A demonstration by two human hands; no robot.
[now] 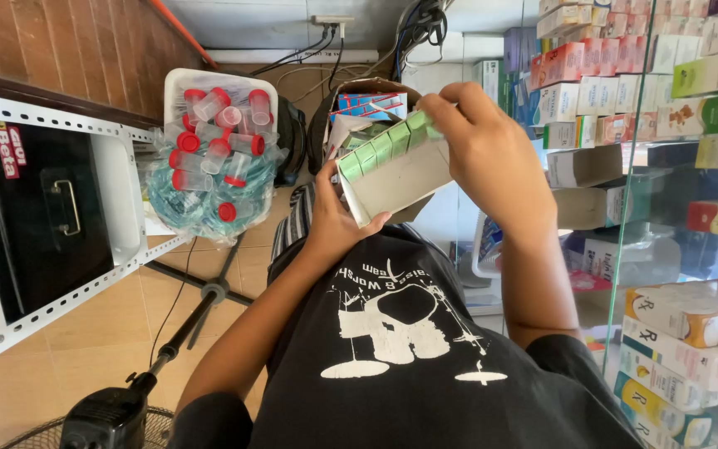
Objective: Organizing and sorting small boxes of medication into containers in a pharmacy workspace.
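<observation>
Both hands hold up a row of several small green-and-white boxes (392, 162) in front of my chest. My left hand (336, 218) grips the near end of the row from below. My right hand (482, 145) clasps the far end, fingers curled over the top. Just beyond the row stands an open cardboard carton (373, 101) with blue-and-red packs inside. My black printed shirt (409, 349) fills the lower middle of the view.
A white tub and a clear bag of red-capped sample cups (213, 154) stand at the left. A white metal rack with a black case (39, 220) is at far left. Glass shelves of medicine boxes (675, 108) line the right. A floor fan (118, 416) sits at lower left.
</observation>
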